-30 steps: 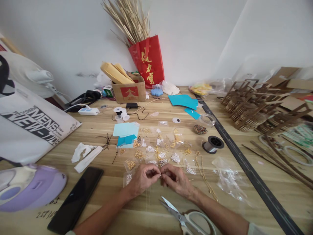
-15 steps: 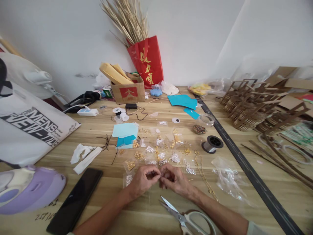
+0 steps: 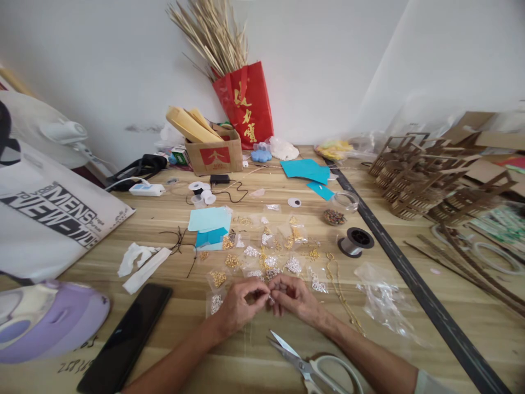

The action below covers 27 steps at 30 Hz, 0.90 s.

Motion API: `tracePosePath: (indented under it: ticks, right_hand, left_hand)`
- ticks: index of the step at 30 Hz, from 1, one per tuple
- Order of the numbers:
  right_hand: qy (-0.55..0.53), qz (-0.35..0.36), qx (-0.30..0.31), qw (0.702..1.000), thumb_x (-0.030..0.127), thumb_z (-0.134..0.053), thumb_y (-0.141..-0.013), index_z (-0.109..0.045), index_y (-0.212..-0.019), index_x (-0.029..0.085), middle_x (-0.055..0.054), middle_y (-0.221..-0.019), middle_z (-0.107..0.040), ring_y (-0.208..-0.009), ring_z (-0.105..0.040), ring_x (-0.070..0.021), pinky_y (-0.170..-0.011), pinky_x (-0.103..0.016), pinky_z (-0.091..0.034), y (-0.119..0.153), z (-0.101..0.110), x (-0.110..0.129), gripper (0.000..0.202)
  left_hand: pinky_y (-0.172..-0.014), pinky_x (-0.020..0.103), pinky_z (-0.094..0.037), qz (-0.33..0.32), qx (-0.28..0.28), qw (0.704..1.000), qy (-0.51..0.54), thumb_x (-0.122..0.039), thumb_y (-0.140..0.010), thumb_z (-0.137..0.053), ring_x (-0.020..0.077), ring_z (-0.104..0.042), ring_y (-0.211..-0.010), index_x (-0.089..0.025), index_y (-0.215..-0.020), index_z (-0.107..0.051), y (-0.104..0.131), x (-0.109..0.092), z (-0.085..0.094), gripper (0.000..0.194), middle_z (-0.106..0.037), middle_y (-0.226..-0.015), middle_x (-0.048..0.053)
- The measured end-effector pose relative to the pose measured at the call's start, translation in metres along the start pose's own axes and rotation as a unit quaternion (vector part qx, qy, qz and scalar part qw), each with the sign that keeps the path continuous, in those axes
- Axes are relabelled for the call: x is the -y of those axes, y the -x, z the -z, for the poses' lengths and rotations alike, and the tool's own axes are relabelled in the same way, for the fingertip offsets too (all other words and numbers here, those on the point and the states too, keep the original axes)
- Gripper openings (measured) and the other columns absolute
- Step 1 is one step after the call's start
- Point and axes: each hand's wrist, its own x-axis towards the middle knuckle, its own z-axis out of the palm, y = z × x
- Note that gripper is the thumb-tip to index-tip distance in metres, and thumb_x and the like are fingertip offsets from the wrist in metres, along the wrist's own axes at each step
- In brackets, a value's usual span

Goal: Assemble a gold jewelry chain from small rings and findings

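My left hand [image 3: 243, 300] and my right hand [image 3: 294, 298] meet fingertip to fingertip at the near middle of the table. Both are closed in a pinch. A tiny silvery bit [image 3: 271, 299] shows at the right fingertips, too small to name. What the left fingers pinch cannot be made out. Just beyond the hands lie small heaps of silver beads [image 3: 292, 265] and gold findings [image 3: 233, 260] on clear bags. Scissors [image 3: 302, 365] with pale handles lie partly spread below my right hand. A gold chain [image 3: 339, 293] stretches to its right.
Left of my arm are a black phone [image 3: 125, 339], white strips [image 3: 146, 269] and a purple-and-white device [image 3: 53, 320]. To the right lie a wire spool [image 3: 356, 242], clear plastic bags [image 3: 385, 295] and a dark strip [image 3: 394, 246]. Small woven baskets [image 3: 418, 180] stand far right.
My right hand's fingers have shifted slightly, and a small silvery bit now shows at their tips. Both hands stay together in nearly the same place.
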Motion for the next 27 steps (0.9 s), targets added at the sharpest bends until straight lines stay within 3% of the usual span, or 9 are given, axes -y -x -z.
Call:
tracePosePath:
  ticks: [13, 27]
  right_hand:
    - [-0.046, -0.007, 0.017, 0.999, 0.040, -0.069, -0.080, -0.062, -0.084, 0.012, -0.001, -0.066, -0.066, -0.048, -0.061, -0.0085, -0.045, -0.018, -0.049, -0.0023, 0.0040, -0.0022, 0.030]
    - [-0.004, 0.016, -0.021, 1.000, 0.046, -0.067, -0.081, -0.059, -0.077, 0.014, -0.001, -0.060, -0.065, -0.047, -0.061, -0.0096, -0.045, -0.020, -0.049, -0.0007, -0.0002, -0.0046, 0.033]
  left_hand:
    - [-0.060, 0.022, -0.048, -0.098, -0.035, 0.994, -0.037, -0.010, -0.083, -0.057, 0.0134, -0.062, -0.062, -0.015, -0.075, -0.066, 0.0034, 0.0055, -0.0038, 0.013, -0.068, -0.067, 0.006]
    - [-0.057, 0.022, -0.047, -0.096, -0.030, 0.993, -0.065, -0.012, -0.084, -0.054, 0.0130, -0.060, -0.058, -0.016, -0.071, -0.065, 0.0035, 0.0046, -0.0034, 0.017, -0.067, -0.064, 0.005]
